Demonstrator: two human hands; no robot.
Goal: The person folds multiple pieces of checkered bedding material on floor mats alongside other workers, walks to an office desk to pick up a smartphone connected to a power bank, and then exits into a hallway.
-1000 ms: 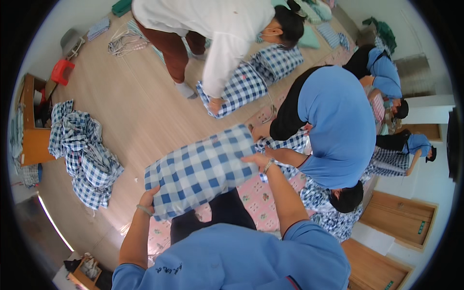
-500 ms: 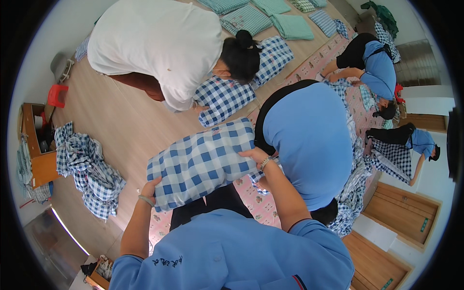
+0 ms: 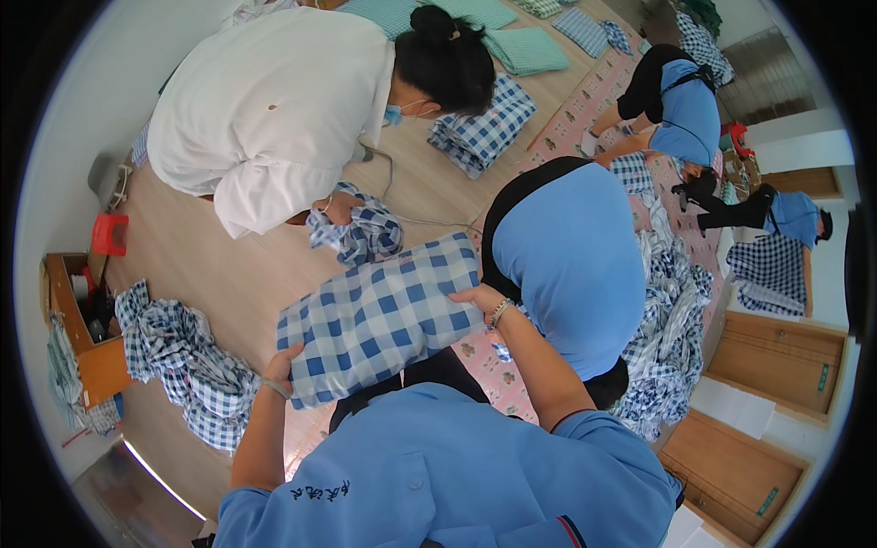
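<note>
A folded blue-and-white checked cloth bundle [image 3: 388,315] hangs in front of my body, tilted up toward the right. My left hand [image 3: 280,369] grips its left end, the thumb on top and the other fingers mostly hidden. At its right end my right hand [image 3: 481,299] is closed on the edge, thumb over the upper face. Just beyond the bundle, a person in white [image 3: 274,110] bends down with a hand on a crumpled checked cloth [image 3: 367,233].
A person in a blue shirt [image 3: 575,251] bends close on my right. Loose checked cloths [image 3: 192,361] lie on the floor at left, and a large heap [image 3: 662,338] at right. Folded checked cloth [image 3: 489,123] and green cloths [image 3: 525,50] lie farther off. A cord [image 3: 393,173] crosses the floor.
My hands keep the bundle in nearly the same place. The person in white has shifted; a crumpled cloth is now at their hand where a neat checked bundle lay. My view has turned slightly.
</note>
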